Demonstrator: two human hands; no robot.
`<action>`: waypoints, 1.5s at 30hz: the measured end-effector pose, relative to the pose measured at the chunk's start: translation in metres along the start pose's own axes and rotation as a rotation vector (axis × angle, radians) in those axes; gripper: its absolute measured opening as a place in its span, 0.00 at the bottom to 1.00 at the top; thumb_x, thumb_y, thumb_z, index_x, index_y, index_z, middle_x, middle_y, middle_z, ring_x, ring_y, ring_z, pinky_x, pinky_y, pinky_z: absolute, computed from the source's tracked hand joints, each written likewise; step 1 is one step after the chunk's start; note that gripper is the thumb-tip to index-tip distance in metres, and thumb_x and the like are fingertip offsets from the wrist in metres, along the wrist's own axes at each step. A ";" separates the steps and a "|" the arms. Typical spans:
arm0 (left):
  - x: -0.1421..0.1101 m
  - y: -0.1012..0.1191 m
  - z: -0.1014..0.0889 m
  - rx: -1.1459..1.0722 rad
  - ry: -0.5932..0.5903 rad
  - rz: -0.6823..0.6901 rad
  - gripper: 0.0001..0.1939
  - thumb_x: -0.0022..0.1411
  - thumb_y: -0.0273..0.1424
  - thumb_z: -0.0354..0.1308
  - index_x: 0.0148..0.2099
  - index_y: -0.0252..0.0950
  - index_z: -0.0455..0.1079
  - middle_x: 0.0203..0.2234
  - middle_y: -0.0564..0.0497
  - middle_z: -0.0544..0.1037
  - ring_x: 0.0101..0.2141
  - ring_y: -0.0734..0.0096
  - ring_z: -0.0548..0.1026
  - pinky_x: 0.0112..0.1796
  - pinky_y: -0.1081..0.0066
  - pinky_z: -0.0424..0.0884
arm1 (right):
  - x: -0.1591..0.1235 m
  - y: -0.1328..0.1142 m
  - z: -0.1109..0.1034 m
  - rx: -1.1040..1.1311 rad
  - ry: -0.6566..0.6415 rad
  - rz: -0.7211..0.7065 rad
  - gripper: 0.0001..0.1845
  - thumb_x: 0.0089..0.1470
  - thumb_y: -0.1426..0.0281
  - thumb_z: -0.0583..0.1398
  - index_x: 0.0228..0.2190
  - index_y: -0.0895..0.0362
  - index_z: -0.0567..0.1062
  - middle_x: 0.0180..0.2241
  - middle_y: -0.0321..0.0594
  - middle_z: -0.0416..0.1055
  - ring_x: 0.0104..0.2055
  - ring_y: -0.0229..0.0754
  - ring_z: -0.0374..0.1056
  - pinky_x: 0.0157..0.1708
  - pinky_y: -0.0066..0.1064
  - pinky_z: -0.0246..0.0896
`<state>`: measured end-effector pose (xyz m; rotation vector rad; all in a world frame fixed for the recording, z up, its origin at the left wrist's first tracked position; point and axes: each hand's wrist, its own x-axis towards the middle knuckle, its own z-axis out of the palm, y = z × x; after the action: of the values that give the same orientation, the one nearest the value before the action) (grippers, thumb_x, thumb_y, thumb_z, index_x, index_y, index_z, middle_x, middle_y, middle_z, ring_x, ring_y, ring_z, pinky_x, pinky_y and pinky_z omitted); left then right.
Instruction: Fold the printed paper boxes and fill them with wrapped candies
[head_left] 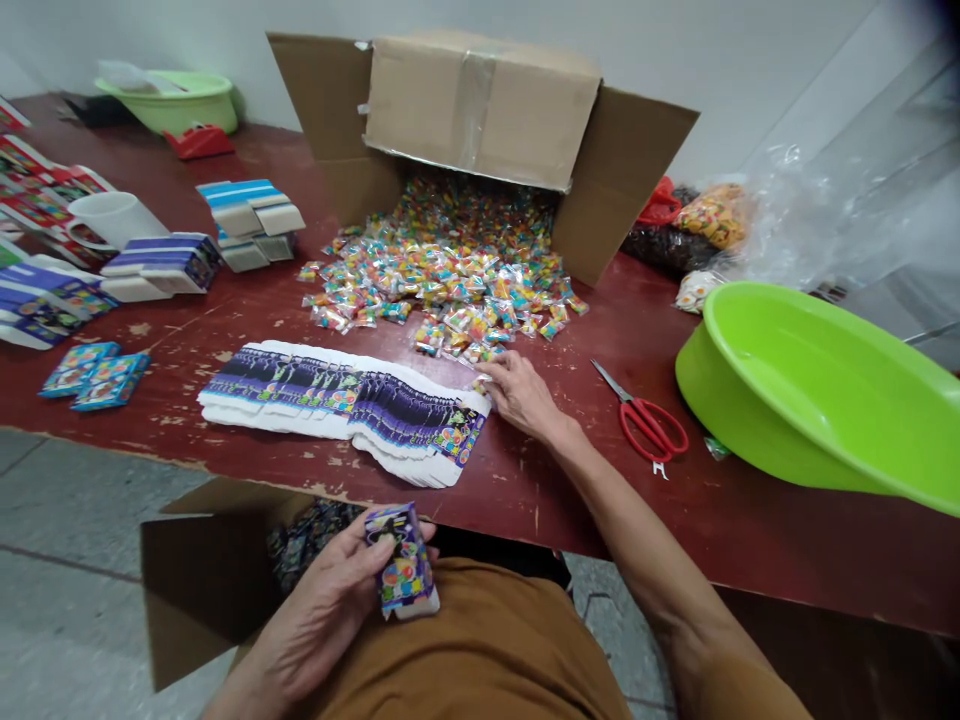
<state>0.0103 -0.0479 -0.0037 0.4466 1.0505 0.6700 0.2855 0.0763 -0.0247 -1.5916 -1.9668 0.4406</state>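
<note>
My left hand (330, 590) is closed around a small purple printed candy box (401, 560), held upright in front of my body with its white bottom flap showing. Across the table, my right hand (521, 395) reaches to the near edge of a heap of small clear candy packets (465, 270). Its fingertips are pinched on what looks like one candy packet (481, 383), partly hidden by the fingers. Just left of that hand lies a fanned row of flat, unfolded purple boxes (405, 415). The heap spills from a cardboard carton (480, 110) tipped on its side.
Red-handled scissors (649, 425) and a large green basin (817, 390) are on the right. To the left are blue candy boxes (94, 375), stacked purple boxes (161, 265) and a white mug (116, 218). An open carton (202, 580) stands below the table edge.
</note>
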 end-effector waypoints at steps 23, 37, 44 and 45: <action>0.013 0.022 0.004 0.528 -0.183 0.241 0.21 0.57 0.38 0.65 0.51 0.36 0.67 0.31 0.53 0.76 0.26 0.73 0.72 0.32 0.72 0.69 | -0.056 -0.099 -0.010 0.422 -0.277 -0.264 0.07 0.61 0.77 0.58 0.34 0.56 0.74 0.36 0.39 0.68 0.38 0.38 0.65 0.40 0.31 0.62; 0.017 0.015 0.029 0.257 -0.191 0.222 0.24 0.52 0.33 0.72 0.50 0.35 0.71 0.29 0.52 0.80 0.26 0.73 0.76 0.31 0.74 0.70 | -0.057 -0.093 0.004 0.651 -0.105 -0.024 0.12 0.55 0.73 0.63 0.42 0.53 0.74 0.33 0.36 0.77 0.37 0.40 0.73 0.43 0.37 0.66; 0.017 0.025 0.040 -0.009 -0.136 0.077 0.26 0.54 0.51 0.64 0.43 0.32 0.75 0.25 0.47 0.80 0.21 0.68 0.75 0.25 0.70 0.73 | -0.061 -0.091 0.004 0.952 -0.130 0.179 0.13 0.56 0.66 0.64 0.44 0.52 0.72 0.39 0.37 0.74 0.35 0.37 0.71 0.36 0.32 0.67; 0.018 0.024 0.041 -0.017 -0.115 0.059 0.26 0.53 0.50 0.65 0.41 0.31 0.75 0.24 0.47 0.80 0.20 0.67 0.75 0.24 0.70 0.73 | -0.061 -0.089 0.007 1.044 -0.201 0.249 0.17 0.54 0.64 0.66 0.44 0.52 0.71 0.40 0.37 0.73 0.32 0.36 0.70 0.33 0.30 0.67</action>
<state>0.0461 -0.0194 0.0181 0.4966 0.9256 0.6969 0.2201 -0.0034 0.0072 -1.0868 -1.2445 1.4752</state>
